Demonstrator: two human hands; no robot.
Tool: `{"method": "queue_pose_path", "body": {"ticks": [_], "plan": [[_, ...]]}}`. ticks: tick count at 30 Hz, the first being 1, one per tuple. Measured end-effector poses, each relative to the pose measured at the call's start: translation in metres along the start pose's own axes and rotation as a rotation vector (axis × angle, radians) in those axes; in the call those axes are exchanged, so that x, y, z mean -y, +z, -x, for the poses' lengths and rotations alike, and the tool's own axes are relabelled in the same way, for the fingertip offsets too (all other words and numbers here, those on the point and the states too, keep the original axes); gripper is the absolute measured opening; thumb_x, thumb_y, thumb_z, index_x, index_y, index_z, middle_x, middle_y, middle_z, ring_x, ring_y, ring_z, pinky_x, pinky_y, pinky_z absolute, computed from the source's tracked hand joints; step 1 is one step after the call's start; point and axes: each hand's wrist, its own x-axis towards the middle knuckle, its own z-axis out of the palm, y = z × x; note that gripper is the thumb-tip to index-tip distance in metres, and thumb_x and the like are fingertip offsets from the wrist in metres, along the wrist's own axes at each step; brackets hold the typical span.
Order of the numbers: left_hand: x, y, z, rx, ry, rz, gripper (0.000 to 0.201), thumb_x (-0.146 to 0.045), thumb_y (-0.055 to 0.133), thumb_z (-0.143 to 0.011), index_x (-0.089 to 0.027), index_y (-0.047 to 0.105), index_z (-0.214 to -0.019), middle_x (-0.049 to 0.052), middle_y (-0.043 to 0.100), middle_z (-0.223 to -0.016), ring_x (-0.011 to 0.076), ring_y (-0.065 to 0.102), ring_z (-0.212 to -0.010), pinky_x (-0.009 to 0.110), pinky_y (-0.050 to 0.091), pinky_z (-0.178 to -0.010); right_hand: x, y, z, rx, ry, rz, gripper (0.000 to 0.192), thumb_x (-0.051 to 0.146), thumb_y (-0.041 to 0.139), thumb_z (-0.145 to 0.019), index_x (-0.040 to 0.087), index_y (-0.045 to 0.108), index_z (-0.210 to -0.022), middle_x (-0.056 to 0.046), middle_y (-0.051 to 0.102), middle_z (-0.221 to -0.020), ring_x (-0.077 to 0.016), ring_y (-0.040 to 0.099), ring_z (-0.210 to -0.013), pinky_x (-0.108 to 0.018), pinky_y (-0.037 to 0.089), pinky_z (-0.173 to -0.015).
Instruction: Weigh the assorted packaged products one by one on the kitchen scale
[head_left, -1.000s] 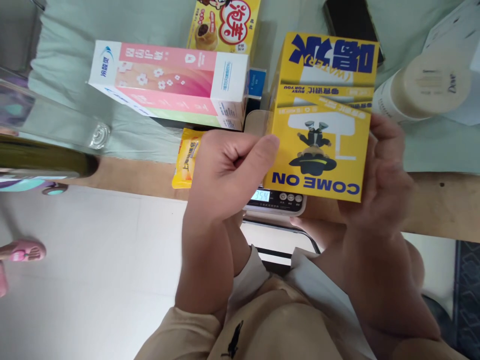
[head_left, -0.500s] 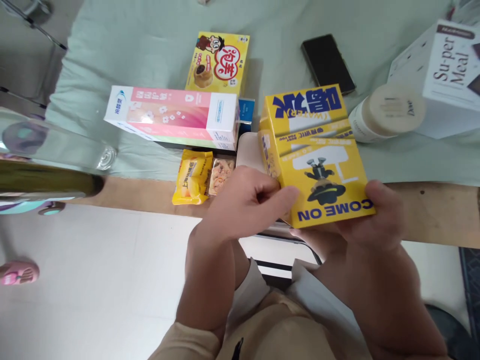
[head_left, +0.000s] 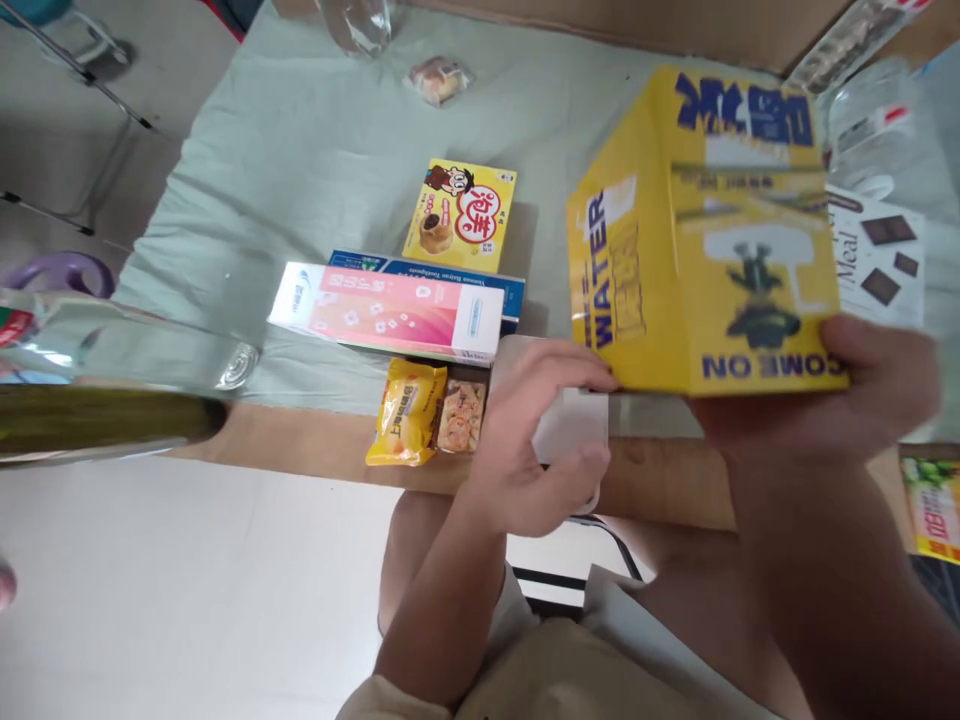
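Note:
A large yellow box with blue lettering is tilted above the table, gripped at its lower right corner by my right hand. My left hand has its fingers apart, its fingertips close to the box's lower left edge; I cannot tell whether they touch it. Under that hand lies a pale, rounded-corner flat object at the table edge. Just left of it are a yellow snack packet and a small wrapped nougat-like piece. Beyond them lie a pink and white box, a blue toothpaste box and a yellow puff snack box.
A clear bottle and a dark green bottle jut in from the left. A wrapped bun lies farther back on the green cloth. Behind the yellow box at right is a white Meal box. A purple stool stands on the floor.
The yellow box has moved right and up with my right hand, turning to show its side. My left hand has come away from its front face and its fingers have spread. The view has shifted.

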Motion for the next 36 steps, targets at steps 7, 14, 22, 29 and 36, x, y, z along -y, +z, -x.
{"method": "queue_pose_path", "body": {"ticks": [7, 14, 22, 29, 36], "plan": [[-0.014, -0.001, 0.0, -0.093, -0.106, 0.035, 0.049, -0.055, 0.045, -0.114, -0.021, 0.05, -0.079, 0.0, 0.055, -0.067, 0.015, 0.052, -0.065, 0.036, 0.041, -0.066, -0.008, 0.094, -0.097, 0.295, -0.004, -0.097, 0.034, 0.047, 0.072, -0.054, 0.029, 0.061, -0.081, -0.002, 0.079, -0.093, -0.038, 0.071, -0.138, -0.059, 0.067, -0.111], [-0.013, -0.002, -0.006, -0.105, -0.171, 0.057, 0.053, -0.054, 0.037, -0.116, -0.02, 0.043, -0.076, -0.002, 0.045, -0.062, 0.0132, 0.047, -0.062, 0.035, 0.037, -0.063, -0.046, 0.145, -0.133, 0.332, 0.203, 0.0, 0.032, 0.046, 0.063, -0.067, 0.032, 0.052, -0.093, 0.007, 0.081, -0.103, -0.022, 0.075, -0.12, -0.046, 0.065, -0.115], [0.006, 0.015, -0.002, -0.233, -0.127, 0.27, 0.051, -0.052, 0.061, -0.109, -0.019, 0.048, -0.073, -0.004, 0.045, -0.061, 0.0088, 0.043, -0.058, 0.028, 0.035, -0.06, -0.051, 0.171, -0.107, 0.274, 0.085, 0.086, 0.054, 0.041, 0.056, -0.089, 0.031, 0.035, -0.137, 0.003, 0.074, -0.119, -0.0205, 0.077, -0.114, -0.05, 0.065, -0.111], [0.005, 0.018, 0.003, -0.217, -0.145, 0.284, 0.054, -0.058, 0.059, -0.108, -0.021, 0.046, -0.071, -0.003, 0.045, -0.059, 0.0108, 0.042, -0.056, 0.032, 0.035, -0.058, -0.047, 0.149, -0.114, 0.28, 0.113, 0.531, 0.076, 0.052, 0.067, -0.091, 0.034, 0.034, -0.157, -0.001, 0.076, -0.12, -0.0319, 0.075, -0.111, -0.079, 0.045, -0.12], [-0.001, 0.01, 0.006, -0.073, -0.239, 0.16, 0.062, -0.07, 0.035, -0.112, -0.024, 0.042, -0.072, 0.001, 0.05, -0.06, 0.0166, 0.049, -0.058, 0.038, 0.041, -0.061, -0.036, 0.13, -0.127, 0.438, -0.114, 0.825, 0.094, 0.047, 0.073, -0.097, 0.029, 0.019, -0.171, -0.012, 0.061, -0.158, -0.0321, 0.061, -0.146, -0.069, 0.036, -0.134]]}}
